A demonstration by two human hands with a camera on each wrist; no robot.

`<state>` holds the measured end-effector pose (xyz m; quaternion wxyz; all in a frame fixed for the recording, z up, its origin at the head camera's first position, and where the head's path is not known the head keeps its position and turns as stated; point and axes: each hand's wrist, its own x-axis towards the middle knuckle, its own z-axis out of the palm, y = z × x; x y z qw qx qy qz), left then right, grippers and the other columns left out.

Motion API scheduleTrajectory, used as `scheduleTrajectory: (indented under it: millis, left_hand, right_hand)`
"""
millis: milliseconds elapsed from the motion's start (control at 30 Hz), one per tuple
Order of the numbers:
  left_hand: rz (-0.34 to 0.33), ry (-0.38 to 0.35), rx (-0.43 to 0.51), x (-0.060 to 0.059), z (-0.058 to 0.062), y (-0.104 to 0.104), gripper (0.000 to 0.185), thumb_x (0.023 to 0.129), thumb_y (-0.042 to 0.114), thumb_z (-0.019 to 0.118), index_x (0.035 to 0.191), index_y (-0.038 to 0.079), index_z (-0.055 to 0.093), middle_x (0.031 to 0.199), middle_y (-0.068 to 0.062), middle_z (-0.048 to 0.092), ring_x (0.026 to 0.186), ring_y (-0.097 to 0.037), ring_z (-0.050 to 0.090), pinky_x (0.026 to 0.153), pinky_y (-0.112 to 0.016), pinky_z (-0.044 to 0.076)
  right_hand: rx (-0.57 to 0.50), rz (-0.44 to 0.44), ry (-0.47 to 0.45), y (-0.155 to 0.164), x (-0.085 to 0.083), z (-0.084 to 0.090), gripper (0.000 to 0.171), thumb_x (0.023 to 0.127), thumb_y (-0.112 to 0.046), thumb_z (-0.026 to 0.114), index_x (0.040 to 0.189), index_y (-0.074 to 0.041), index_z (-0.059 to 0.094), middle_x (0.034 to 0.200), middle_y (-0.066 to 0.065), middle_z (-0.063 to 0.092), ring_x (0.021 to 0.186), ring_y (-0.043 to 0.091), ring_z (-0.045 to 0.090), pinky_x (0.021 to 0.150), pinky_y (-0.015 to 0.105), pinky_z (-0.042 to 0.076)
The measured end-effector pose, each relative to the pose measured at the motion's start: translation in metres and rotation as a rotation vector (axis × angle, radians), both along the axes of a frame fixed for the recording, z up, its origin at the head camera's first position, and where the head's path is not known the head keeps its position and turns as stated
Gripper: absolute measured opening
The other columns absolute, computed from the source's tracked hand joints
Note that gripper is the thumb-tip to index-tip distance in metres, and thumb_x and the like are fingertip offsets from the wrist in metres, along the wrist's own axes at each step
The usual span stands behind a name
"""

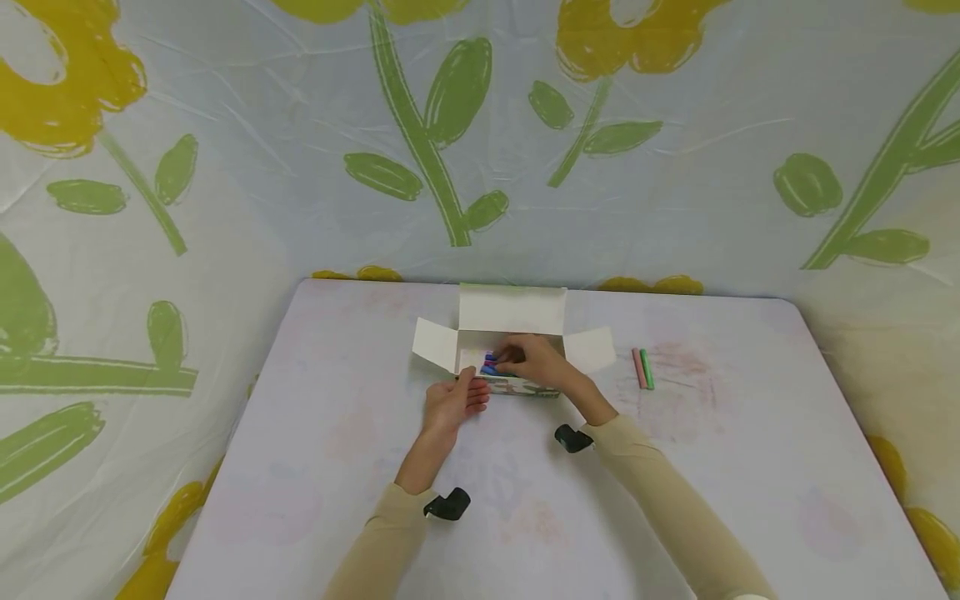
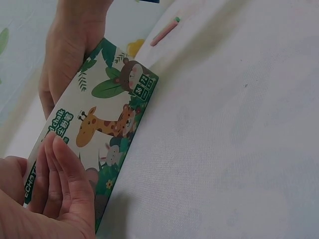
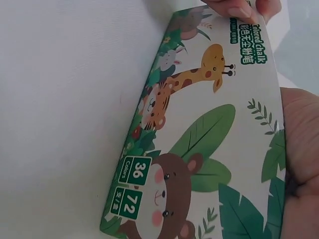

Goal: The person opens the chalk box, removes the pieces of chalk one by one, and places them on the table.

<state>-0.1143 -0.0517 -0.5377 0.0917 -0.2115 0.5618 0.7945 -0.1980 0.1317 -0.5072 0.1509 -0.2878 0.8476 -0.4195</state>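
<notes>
An open chalk box (image 1: 510,310) with jungle animals printed on its front (image 2: 114,114) (image 3: 209,134) sits at the table's middle back, flaps spread. My left hand (image 1: 453,402) lies against the box's front face near its left end, fingers (image 2: 55,194) fairly straight on the print. From the right, my right hand (image 1: 536,360) reaches over the rim into the box, its palm (image 3: 301,144) over the box's edge. Its fingertips pinch a blue chalk stick (image 1: 490,364) among the coloured sticks inside. Most of the box's contents are hidden by that hand.
A pink chalk stick (image 1: 637,368) (image 2: 163,35) and a green one (image 1: 647,369) lie side by side on the white table (image 1: 675,483), right of the box. A flower-printed sheet covers the wall (image 1: 480,167) behind and both sides.
</notes>
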Motion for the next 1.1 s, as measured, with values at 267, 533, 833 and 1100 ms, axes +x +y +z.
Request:
scheduleTrajectory:
  millis: [267,533,833,1100]
  left_hand:
    - [-0.004,0.012,0.008,0.001,0.0,0.0,0.039,0.103,0.025,0.062,0.096,-0.011,0.072,0.08,-0.008,0.074,0.067,-0.009,0.069,0.063,-0.021,0.059]
    - [-0.002,0.0,0.011,0.001,0.002,-0.001,0.04,0.103,0.026,0.062,0.1,-0.012,0.071,0.081,-0.007,0.074,0.068,-0.009,0.069,0.064,-0.021,0.059]
    - [0.011,-0.007,0.007,0.0,0.002,0.002,0.039,0.104,0.025,0.061,0.097,-0.012,0.072,0.08,-0.008,0.074,0.067,-0.009,0.069,0.064,-0.021,0.059]
    - [0.015,-0.008,0.018,-0.001,0.001,0.001,0.04,0.103,0.024,0.061,0.101,-0.015,0.07,0.08,-0.008,0.074,0.066,-0.009,0.069,0.062,-0.019,0.058]
  right_hand:
    - [0.061,0.061,-0.043,-0.011,-0.005,0.002,0.022,0.092,0.001,0.074,0.112,0.01,0.07,0.107,0.021,0.073,0.096,0.032,0.072,0.085,0.037,0.06]
    - [0.157,0.082,-0.021,-0.022,-0.009,0.006,0.016,0.09,0.003,0.075,0.106,0.007,0.073,0.101,0.017,0.073,0.093,0.029,0.071,0.085,0.035,0.06]
    - [0.205,0.234,0.003,-0.022,-0.014,0.011,0.015,0.094,0.006,0.069,0.108,0.006,0.075,0.103,0.016,0.073,0.093,0.026,0.07,0.085,0.034,0.059]
    - [0.224,0.223,0.005,-0.024,-0.015,0.009,0.011,0.093,0.005,0.071,0.103,0.005,0.076,0.096,0.014,0.074,0.085,0.019,0.067,0.079,0.03,0.058]
